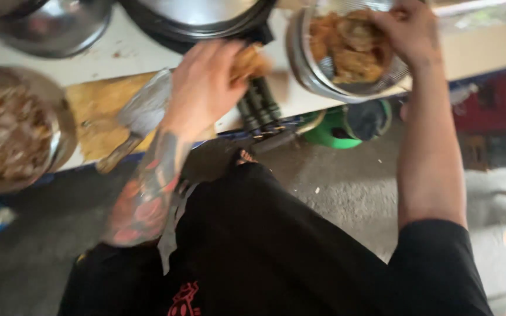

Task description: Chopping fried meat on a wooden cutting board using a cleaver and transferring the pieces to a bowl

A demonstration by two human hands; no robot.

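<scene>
The left hand, forearm tattooed, is closed around a piece of golden fried food at about 12 o'clock from the wrist, carrying it between the wooden cutting board and the metal strainer basket. The right hand sits at 1 o'clock in the view, fingers curled down into the strainer's heap of fried pieces; blur hides whether it grips one or only steadies the pile. A cleaver lies on the board at 9 o'clock from the left hand. A pan of brownish food sits at the far left. The carried piece looks loosely held and could slip to the floor; the strainer overhangs the counter edge, so a hard push might tip it
</scene>
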